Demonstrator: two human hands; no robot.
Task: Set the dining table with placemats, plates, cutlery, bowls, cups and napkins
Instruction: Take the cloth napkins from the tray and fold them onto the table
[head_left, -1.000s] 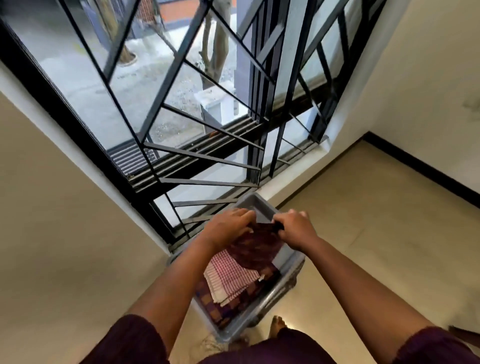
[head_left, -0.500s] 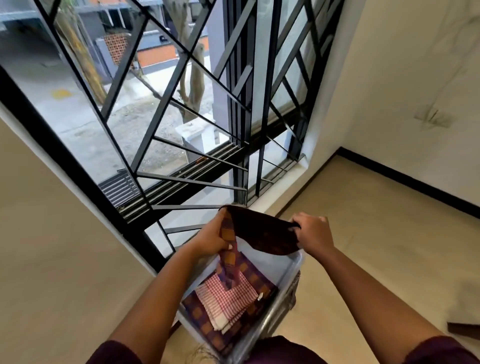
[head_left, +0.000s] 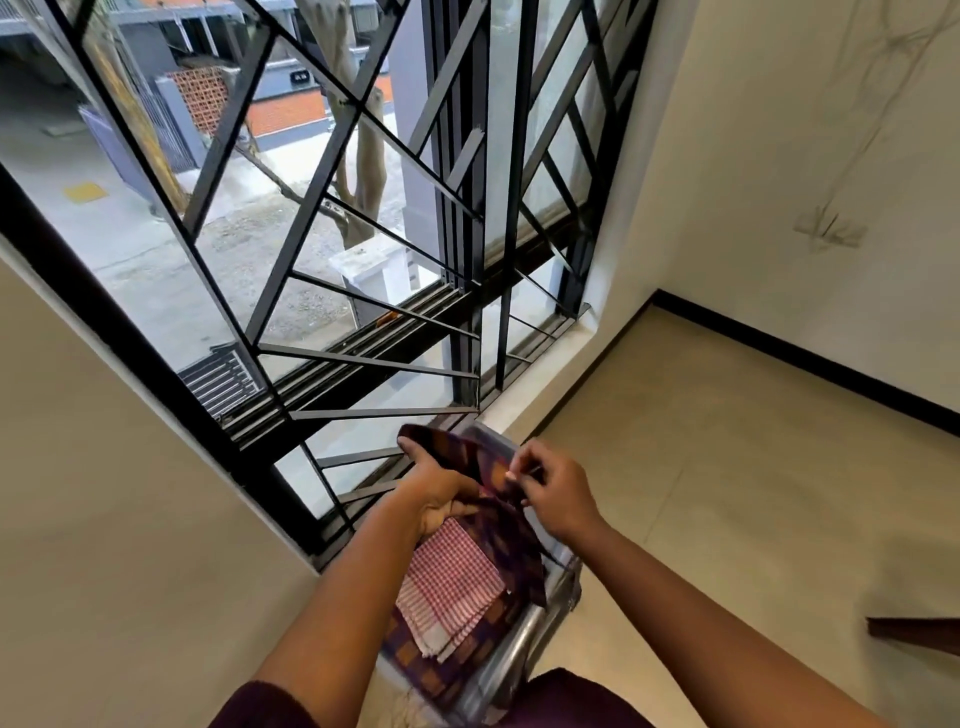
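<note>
A dark maroon checked placemat (head_left: 498, 514) with orange squares hangs lifted above a grey plastic crate (head_left: 519, 644). My left hand (head_left: 436, 493) grips its upper left edge. My right hand (head_left: 556, 493) pinches its right edge between thumb and fingers. Inside the crate lies a red-and-white checked napkin (head_left: 447, 587) on top of more dark checked placemats (head_left: 441, 670). The crate's far rim is partly hidden behind the lifted cloth and my hands.
A tall window with black metal bars (head_left: 363, 260) stands right behind the crate. Beige walls flank it. Tiled floor (head_left: 727, 493) opens to the right. A dark wooden edge (head_left: 914, 631) pokes in at the right border.
The placemat came up out of the crate, first stretched between both hands. My hands have since moved closer together and the cloth now hangs folded between them.
</note>
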